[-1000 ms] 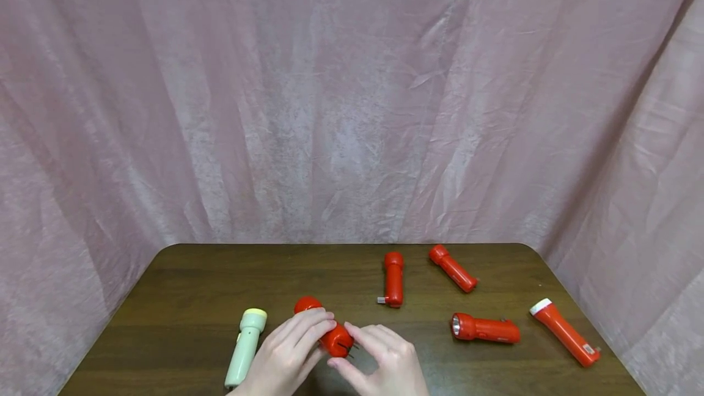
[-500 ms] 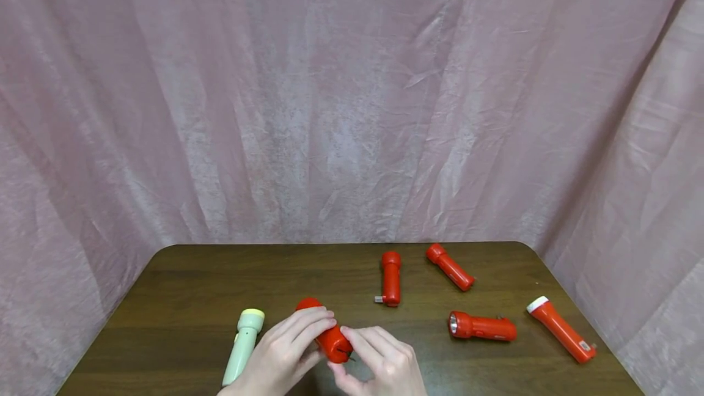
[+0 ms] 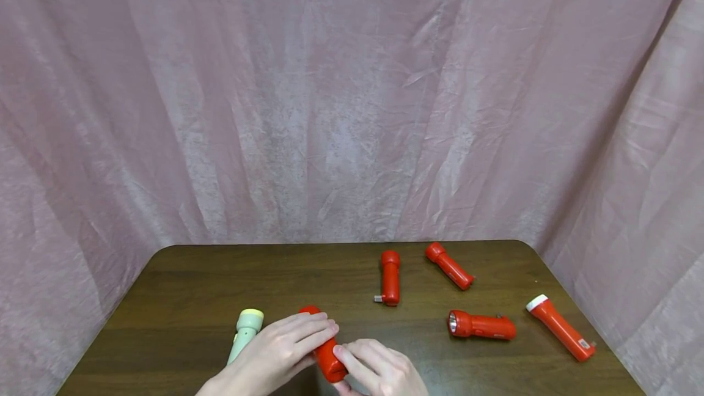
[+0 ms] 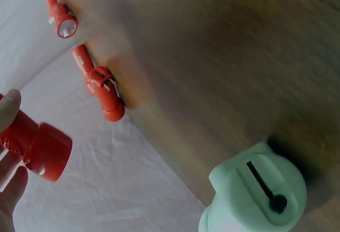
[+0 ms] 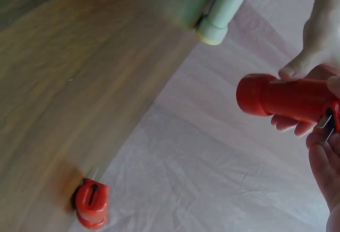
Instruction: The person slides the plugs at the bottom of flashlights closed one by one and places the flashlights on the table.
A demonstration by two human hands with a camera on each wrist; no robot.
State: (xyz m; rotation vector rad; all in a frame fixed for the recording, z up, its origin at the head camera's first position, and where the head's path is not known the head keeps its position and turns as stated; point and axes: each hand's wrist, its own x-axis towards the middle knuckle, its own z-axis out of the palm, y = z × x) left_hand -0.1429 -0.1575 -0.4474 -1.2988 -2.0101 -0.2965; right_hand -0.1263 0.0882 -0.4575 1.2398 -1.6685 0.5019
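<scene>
Tabletop red torch [image 3: 326, 352] lower, nearer.

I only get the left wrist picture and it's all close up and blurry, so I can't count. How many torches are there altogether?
Observer: Six. Five lie on the table, and the sixth, a red torch, is held above it.
Operator: Who holds it? I just see fingertips.
Observer: Both hands do. The left hand grips its body and the right hand pinches its back end.
Operator: Is anything sticking out of that end?
Observer: Yes, the right wrist view shows small metal prongs there, right by the right hand's fingers.
</scene>
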